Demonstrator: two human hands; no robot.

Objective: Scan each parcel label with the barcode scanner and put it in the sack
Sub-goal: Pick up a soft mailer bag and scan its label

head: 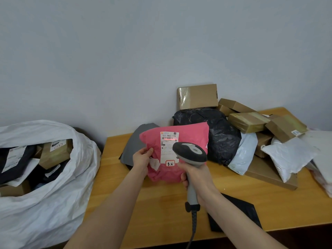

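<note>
My left hand [142, 158] grips the left edge of a pink parcel [192, 135] and holds it upright above the wooden table [161, 212]. Its white label [169, 141] faces me, and a red scan line lies across the barcode. My right hand [196, 177] is closed around the grey handle of the barcode scanner [190, 152], whose dark head points at the label from just below and to the right. The white sack [53, 194] stands open on the left, beside the table, with several parcels inside.
A pile of parcels fills the table's back right: a black bag [215, 133], brown boxes [197, 96], white mailers [287, 155]. A grey mailer [133, 144] lies behind the pink parcel. A flat black mailer [239, 212] lies near the front edge. The scanner cable hangs over the front edge.
</note>
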